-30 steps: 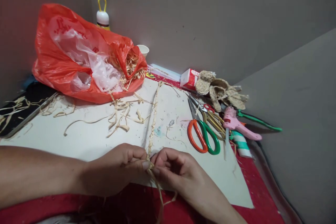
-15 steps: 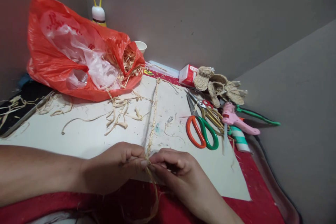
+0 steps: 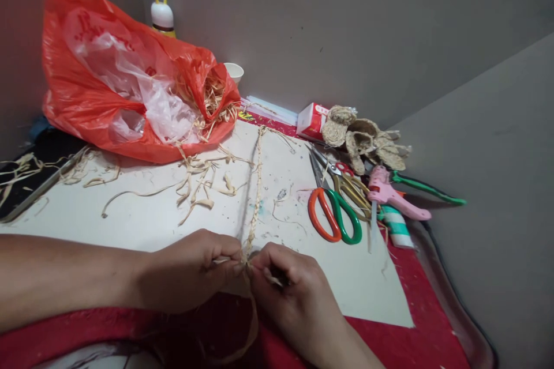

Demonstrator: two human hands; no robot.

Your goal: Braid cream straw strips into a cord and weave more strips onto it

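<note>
A thin braid of pale, straw-like fibre point(image 3: 257, 199) runs from the back of the white board point(image 3: 298, 277) toward me. At its near end, my left hand point(image 3: 197, 271) pinches the strands between thumb and forefinger. Just to the right, my right hand point(image 3: 296, 288) is closed on a strand, its fingertips close to the left ones. A loose strand point(image 3: 253, 323) hangs in a curve below both hands. The exact crossing of the strands is partly hidden by my fingers.
Left, a red plastic bag point(image 3: 86, 109) spills fibre; loose strips point(image 3: 199, 179) lie before it. Right are scissors with orange and green handles point(image 3: 335, 216), a pink glue gun point(image 3: 396, 196), a striped roll point(image 3: 397, 225) and woven pieces point(image 3: 359, 138). A bottle point(image 3: 162, 14) stands behind the bag.
My right hand has turned and curled more tightly, with a strand now showing in its fingers. A strand end also shows at my left fingers. The view has shifted slightly.
</note>
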